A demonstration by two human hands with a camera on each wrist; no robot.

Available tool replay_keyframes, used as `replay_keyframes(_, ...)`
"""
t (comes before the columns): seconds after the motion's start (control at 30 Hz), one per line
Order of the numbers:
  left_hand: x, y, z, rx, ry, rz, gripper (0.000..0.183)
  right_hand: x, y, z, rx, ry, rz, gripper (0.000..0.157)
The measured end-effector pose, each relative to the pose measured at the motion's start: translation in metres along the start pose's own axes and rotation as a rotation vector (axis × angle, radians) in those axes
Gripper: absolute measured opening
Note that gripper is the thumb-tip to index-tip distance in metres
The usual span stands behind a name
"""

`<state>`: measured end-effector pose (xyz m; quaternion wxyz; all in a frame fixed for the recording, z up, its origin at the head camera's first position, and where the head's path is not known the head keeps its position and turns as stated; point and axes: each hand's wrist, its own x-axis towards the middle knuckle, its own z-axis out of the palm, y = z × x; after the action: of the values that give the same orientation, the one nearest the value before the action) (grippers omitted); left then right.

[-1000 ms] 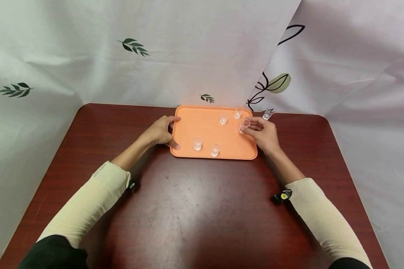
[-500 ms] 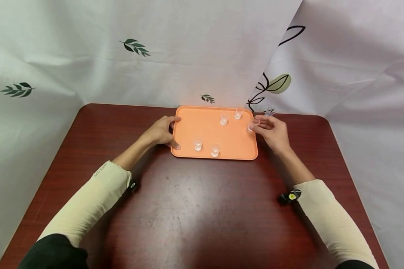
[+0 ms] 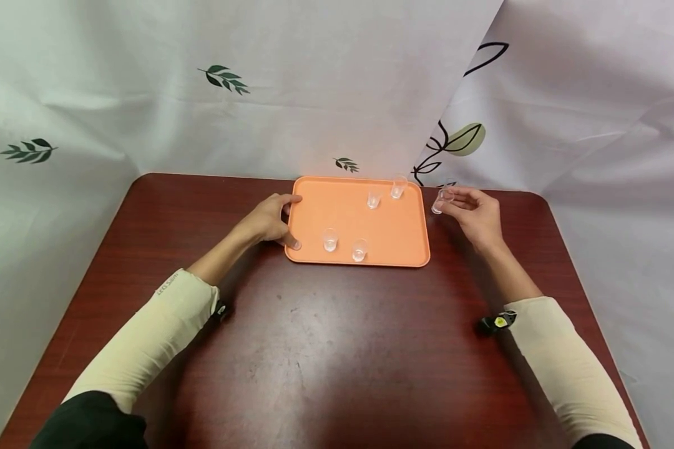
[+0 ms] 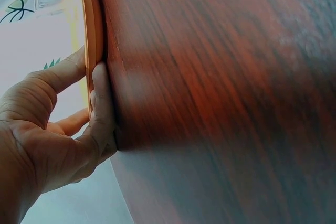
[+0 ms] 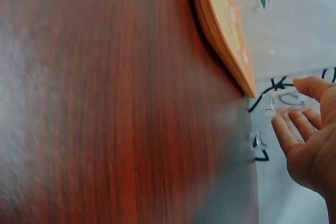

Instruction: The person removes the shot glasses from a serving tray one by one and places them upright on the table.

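An orange tray (image 3: 345,218) lies at the back of the table. My left hand (image 3: 265,219) grips its left end, thumb by the near corner and a finger over the rim; the left wrist view shows the hand (image 4: 58,124) at the tray's edge (image 4: 93,24). Just right of the tray, my right hand (image 3: 476,219) pinches a small clear plastic cup (image 3: 437,206), also seen in the right wrist view as a cup (image 5: 283,100) between thumb and fingers. Two cups stand near the tray's front, a left cup (image 3: 330,241) and a right cup (image 3: 359,251).
Toward the tray's back right are two more clear cups, one inner cup (image 3: 373,199) and one corner cup (image 3: 397,188). Another cup (image 5: 256,141) stands on the table beyond the right hand, mostly hidden in the head view. White patterned cloth (image 3: 292,93) hangs behind the dark red table (image 3: 314,337).
My right hand has carried the cup rightward from above the tray, past its right rim, to beside it. The left hand, the tray and the other cups have stayed in place.
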<state>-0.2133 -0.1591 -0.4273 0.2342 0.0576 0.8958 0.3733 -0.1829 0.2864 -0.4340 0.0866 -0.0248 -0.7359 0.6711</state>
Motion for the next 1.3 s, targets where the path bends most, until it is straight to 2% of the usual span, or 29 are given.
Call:
replay_keyframes(0.23, 0.008, -0.007, 0.003, 0.006, 0.002, -0.001, 0.132, 0.005, 0.003, -0.015, -0.037, 0.042, 0.033, 0.044)
replay_keyframes(0.5, 0.015, -0.012, 0.003, -0.009, 0.013, -0.018, 0.131, 0.012, 0.006, -0.029, -0.069, 0.097, 0.063, 0.041)
replay_keyframes(0.73, -0.001, 0.001, 0.001, 0.001, -0.006, -0.009, 0.126, 0.019, 0.012, -0.041, -0.099, 0.136, 0.111, 0.047)
replay_keyframes(0.9, -0.002, 0.002, 0.001, -0.004, -0.001, -0.012, 0.123, 0.025, 0.016, -0.046, -0.123, 0.154, 0.138, 0.049)
replay_keyframes(0.97, 0.001, -0.002, 0.002, -0.009, 0.005, -0.013, 0.124, 0.026, 0.017, -0.047, -0.104, 0.159, 0.152, 0.049)
replay_keyframes(1.3, -0.004, 0.003, 0.0, -0.008, -0.008, -0.015, 0.123, 0.035, 0.021, -0.047, -0.052, 0.22, 0.162, 0.046)
